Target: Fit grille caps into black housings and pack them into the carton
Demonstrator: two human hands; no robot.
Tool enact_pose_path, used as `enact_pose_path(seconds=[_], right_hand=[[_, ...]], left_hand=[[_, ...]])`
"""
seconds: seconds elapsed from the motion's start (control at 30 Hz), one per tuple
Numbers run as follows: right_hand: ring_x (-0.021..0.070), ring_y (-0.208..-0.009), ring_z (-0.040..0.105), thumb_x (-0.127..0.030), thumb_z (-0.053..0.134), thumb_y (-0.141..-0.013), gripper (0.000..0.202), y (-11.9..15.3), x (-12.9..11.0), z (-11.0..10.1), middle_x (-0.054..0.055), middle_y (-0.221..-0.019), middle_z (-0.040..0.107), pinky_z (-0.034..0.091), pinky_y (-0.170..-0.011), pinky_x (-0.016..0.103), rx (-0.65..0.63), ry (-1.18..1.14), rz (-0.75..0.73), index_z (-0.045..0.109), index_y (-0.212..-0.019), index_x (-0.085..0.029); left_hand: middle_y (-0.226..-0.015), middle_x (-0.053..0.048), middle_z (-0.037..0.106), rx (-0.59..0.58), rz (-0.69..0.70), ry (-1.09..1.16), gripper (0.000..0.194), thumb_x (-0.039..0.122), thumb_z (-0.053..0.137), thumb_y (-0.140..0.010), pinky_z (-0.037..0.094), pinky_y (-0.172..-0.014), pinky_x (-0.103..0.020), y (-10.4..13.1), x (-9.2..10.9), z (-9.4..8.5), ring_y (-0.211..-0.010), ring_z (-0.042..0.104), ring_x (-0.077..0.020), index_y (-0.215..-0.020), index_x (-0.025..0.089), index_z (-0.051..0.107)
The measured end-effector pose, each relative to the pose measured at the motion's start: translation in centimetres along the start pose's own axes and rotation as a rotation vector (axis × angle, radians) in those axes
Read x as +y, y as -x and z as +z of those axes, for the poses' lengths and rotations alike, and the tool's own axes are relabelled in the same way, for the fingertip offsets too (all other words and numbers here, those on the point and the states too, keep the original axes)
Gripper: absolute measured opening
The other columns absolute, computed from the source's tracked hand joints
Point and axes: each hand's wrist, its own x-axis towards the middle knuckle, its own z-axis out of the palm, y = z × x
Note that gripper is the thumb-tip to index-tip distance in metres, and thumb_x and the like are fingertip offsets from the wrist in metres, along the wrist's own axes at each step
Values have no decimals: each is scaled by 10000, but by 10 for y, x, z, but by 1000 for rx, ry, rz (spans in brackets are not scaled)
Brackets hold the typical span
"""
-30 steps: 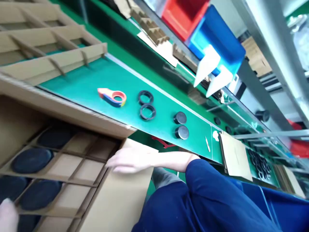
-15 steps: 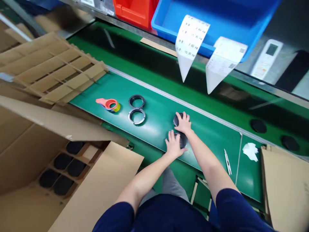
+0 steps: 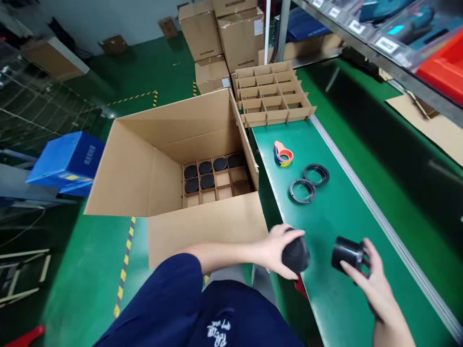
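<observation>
My left hand (image 3: 277, 253) is wrapped round a black round part (image 3: 295, 253) at the near edge of the green bench. To its right, my right hand (image 3: 374, 277) grips a black cylindrical part (image 3: 347, 254) by its flanged end, tilted over the bench. Two black rings, one (image 3: 316, 174) touching the other (image 3: 303, 191), lie flat on the bench. Beyond them is a tape roll in an orange holder (image 3: 283, 154). An open cardboard box (image 3: 133, 168) on the left has a divider with several black round parts (image 3: 207, 181) in its cells.
A cardboard divider grid (image 3: 277, 103) lies at the bench's far end. Stacked cartons (image 3: 240, 41) stand behind the box. A metal shelf edge (image 3: 365, 41) with a red bin (image 3: 444, 67) overhangs the upper right. A blue box (image 3: 68, 159) is at far left.
The view has turned left, bringing the open box to the middle. Both hands have lifted the black parts off the bench and moved apart.
</observation>
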Motion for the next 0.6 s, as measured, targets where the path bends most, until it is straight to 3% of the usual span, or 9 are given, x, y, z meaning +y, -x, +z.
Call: enact_pose_path(seconds=[0.07, 0.13, 0.2, 0.27, 0.33, 0.4, 0.5, 0.6], right_hand=[[308, -1473, 389, -690, 649, -698, 1025, 17, -61, 32, 155, -1631, 313, 479, -1033, 492, -324, -42, -208, 207, -1598, -478], [289, -1494, 363, -578, 643, -758, 973, 25, -124, 77, 97, -1641, 316, 471, -1094, 496, -572, 12, -422, 190, -1612, -469], [318, -1507, 350, -510, 661, -756, 1011, 18, -187, 136, 79, -1643, 315, 450, -1141, 552, -666, 112, -605, 177, -1636, -406], [372, -1500, 343, -482, 701, -739, 1052, -5, -243, 208, 107, -1637, 298, 429, -1151, 595, -600, 217, -694, 187, -1645, -334], [439, -1459, 352, -491, 744, -730, 1081, -47, -285, 288, 163, -1626, 265, 436, -1107, 623, -434, 333, -669, 200, -1642, -290], [491, -1397, 376, -487, 789, -719, 1099, -99, -308, 367, 227, -1595, 269, 446, -1043, 641, -297, 481, -580, 224, -1633, -254], [506, -1367, 381, -468, 835, -715, 1071, -176, -305, 463, 251, -1571, 286, 428, -1026, 629, -251, 696, -446, 283, -1607, -252], [494, -1408, 330, -488, 862, -699, 1099, -227, -277, 523, 225, -1601, 240, 361, -1086, 627, -270, 824, -451, 275, -1605, -285]], left_hand=[[-1574, -132, 370, 71, -59, 149, 1141, 629, 853, -627, 348, -1200, -555, 50, -16, -75, -1464, 362, -391, -1581, 335, 302], [-1549, -124, 427, 163, -131, 286, 1074, 601, 805, -717, 401, -1172, -534, 89, -46, -140, -1407, 459, -356, -1594, 318, 253], [-1546, -128, 435, 357, -215, 279, 1034, 568, 770, -764, 403, -1171, -526, 111, -89, -193, -1394, 479, -339, -1599, 285, 230], [-1550, -144, 412, 608, -339, 90, 1039, 518, 795, -734, 341, -1210, -537, 114, -144, -232, -1431, 419, -351, -1585, 240, 268], [-1568, -169, 354, 764, -507, -161, 1060, 452, 838, -677, 299, -1222, -570, 101, -206, -259, -1472, 327, -392, -1570, 217, 315], [-1597, -200, 279, 742, -663, -328, 1077, 401, 857, -657, 338, -1170, -632, 78, -266, -276, -1483, 263, -443, -1575, 230, 321], [-1623, -236, 226, 568, -717, -442, 1057, 360, 857, -669, 383, -1087, -687, 41, -342, -287, -1474, 242, -488, -1579, 244, 330], [-1629, -248, 233, 484, -619, -516, 1038, 352, 857, -669, 319, -1132, -673, 12, -396, -285, -1475, 243, -486, -1571, 228, 359]])
